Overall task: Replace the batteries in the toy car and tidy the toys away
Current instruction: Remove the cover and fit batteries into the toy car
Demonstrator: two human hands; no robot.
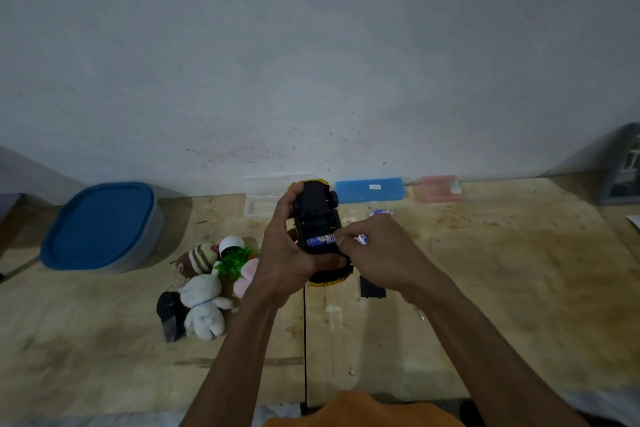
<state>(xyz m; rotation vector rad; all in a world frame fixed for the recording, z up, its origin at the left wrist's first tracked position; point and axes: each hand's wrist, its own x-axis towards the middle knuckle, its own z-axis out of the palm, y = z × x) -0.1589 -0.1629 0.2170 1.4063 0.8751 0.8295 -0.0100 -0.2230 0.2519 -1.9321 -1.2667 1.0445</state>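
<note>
Cradling the upturned toy car point(317, 218) above the plywood table point(485, 288) at centre, the left hand point(284, 253) has its fingers curled round the car's far end and near flank, while the right hand point(377, 250) pinches a battery point(321, 240) lying across the open compartment, with what may be a second cell point(362, 238) tucked in its fingers. Light, rigid plastic, the car is probably best held by its flanks, clear of the wheels, and the slick battery by its ends. Farther off, soft plush toys point(204, 291) lie at 9 o'clock, the black battery cover point(372, 287) at 5 o'clock, a blue-lidded tub point(104, 225) toward 10 o'clock.
</note>
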